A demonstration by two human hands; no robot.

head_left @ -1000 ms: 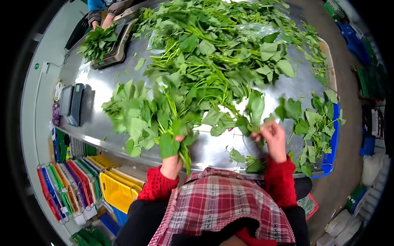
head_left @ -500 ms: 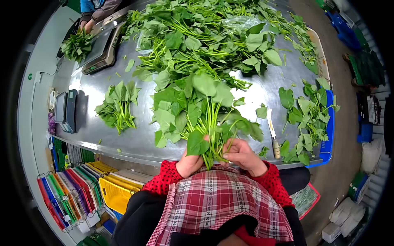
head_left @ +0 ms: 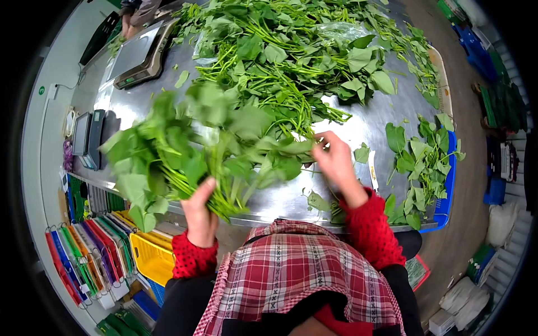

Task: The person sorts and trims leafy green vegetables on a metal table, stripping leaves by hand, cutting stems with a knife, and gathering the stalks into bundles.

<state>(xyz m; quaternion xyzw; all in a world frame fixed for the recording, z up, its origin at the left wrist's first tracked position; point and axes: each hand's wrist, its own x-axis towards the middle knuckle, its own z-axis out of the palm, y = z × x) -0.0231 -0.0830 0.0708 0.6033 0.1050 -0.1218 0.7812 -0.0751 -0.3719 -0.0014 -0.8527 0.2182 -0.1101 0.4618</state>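
Observation:
In the head view my left hand is wrapped round the stems of a bunch of leafy greens, held tilted to the left above the table edge. The moving leaves are blurred. My right hand has its thumb and forefinger pinched at a leafy stem on the bunch's right side. Beyond the hands lies a big heap of leafy greens. A knife lies right of my right hand, its handle hidden by my sleeve. A loose leaf is near the front edge.
A scale stands at the far left, with another person's hand behind it. A display unit is at the left edge. More greens lie by a blue crate on the right. A yellow basket stands below left.
The bunch has swung left and up in my left hand, while my right hand has moved up and away from it. The smaller bunch on the left is now covered from view.

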